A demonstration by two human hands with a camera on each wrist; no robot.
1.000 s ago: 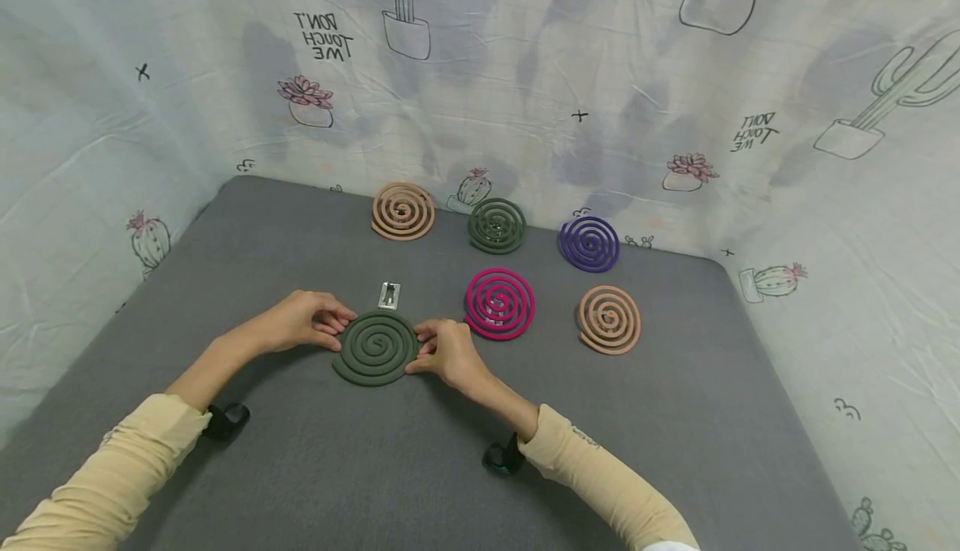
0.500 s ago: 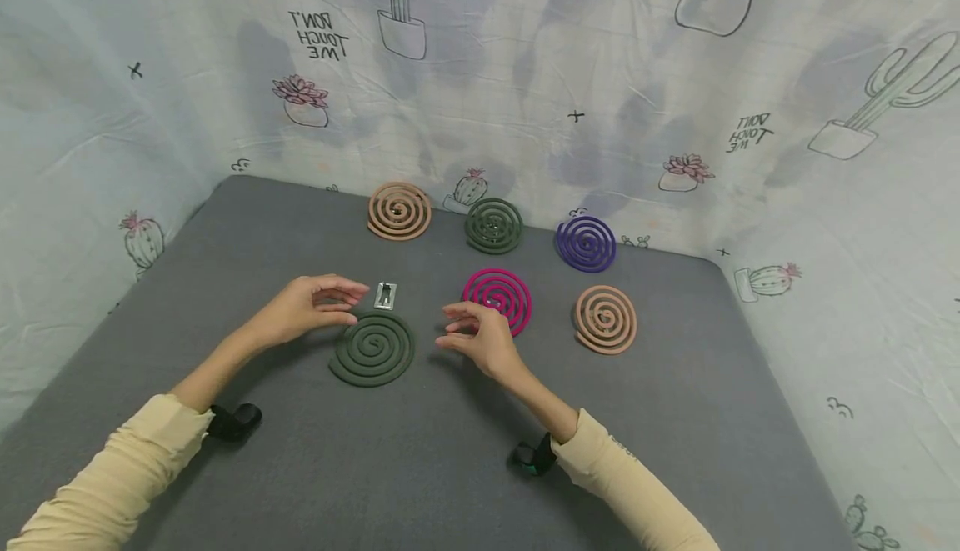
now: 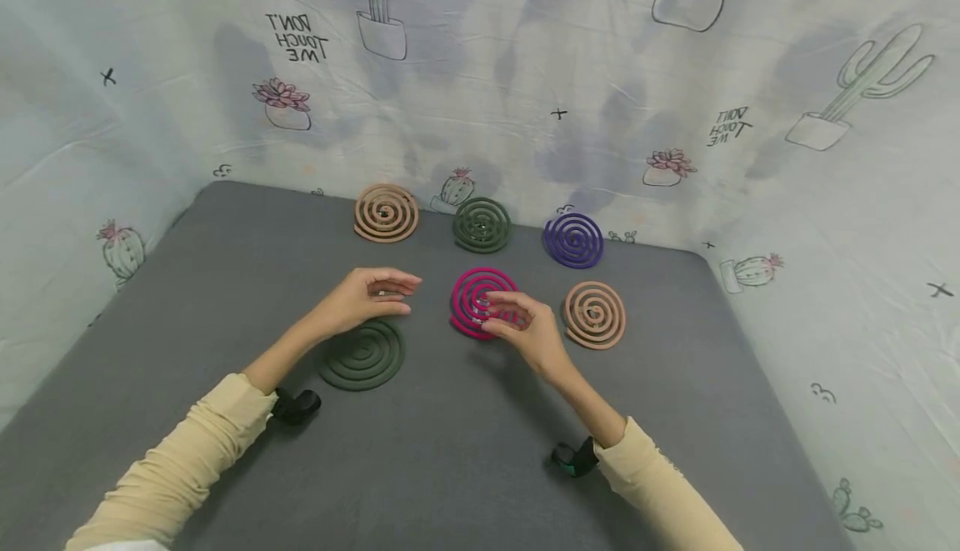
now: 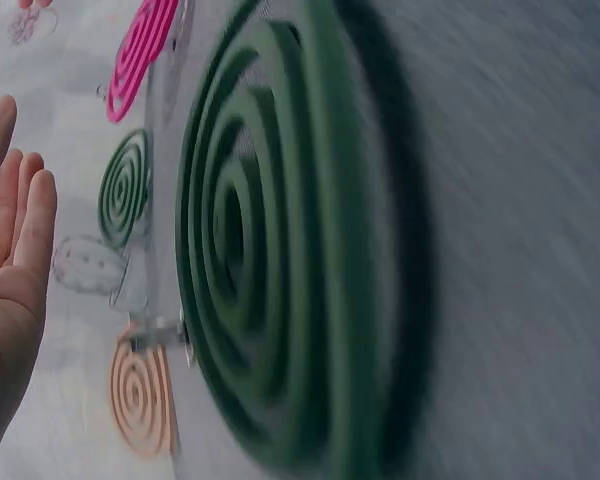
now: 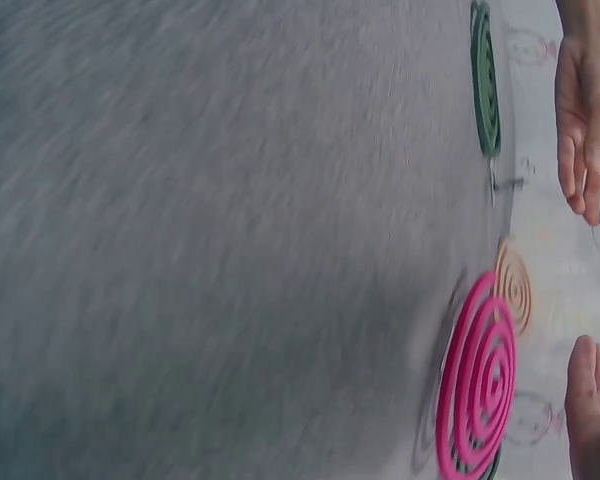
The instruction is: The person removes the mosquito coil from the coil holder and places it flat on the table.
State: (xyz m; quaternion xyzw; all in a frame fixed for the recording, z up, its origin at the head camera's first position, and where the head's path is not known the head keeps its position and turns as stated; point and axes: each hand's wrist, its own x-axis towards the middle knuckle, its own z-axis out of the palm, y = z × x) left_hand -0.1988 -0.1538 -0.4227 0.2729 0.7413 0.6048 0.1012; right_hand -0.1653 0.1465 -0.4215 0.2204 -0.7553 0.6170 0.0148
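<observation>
A flat dark green mosquito coil (image 3: pixel 362 359) lies on the grey table, its back edge overlapped by my left hand (image 3: pixel 363 303). That hand hovers with relaxed fingers and holds nothing. In the head view it hides the small metal coil stand, but the stand (image 4: pixel 158 338) shows beyond the green coil in the left wrist view. My right hand (image 3: pixel 536 336) hangs in the air, fingers loosely bent, and overlaps a pink mosquito coil (image 3: pixel 463 315). Nothing is in its grasp. Through the pink coil's rings a bit of metal stand shows.
Along the back of the grey table (image 3: pixel 435 468) stand an orange coil (image 3: pixel 372 219), another green coil (image 3: pixel 465 241) and a purple coil (image 3: pixel 562 242). A second orange coil (image 3: pixel 576 330) sits right of the pink one. A cactus-print cloth (image 3: pixel 480 76) surrounds the table.
Both hands have let go of the dark green coil's edges and lifted away. The right hand has moved right over the pink coil; the left has moved right and away, covering the metal stand.
</observation>
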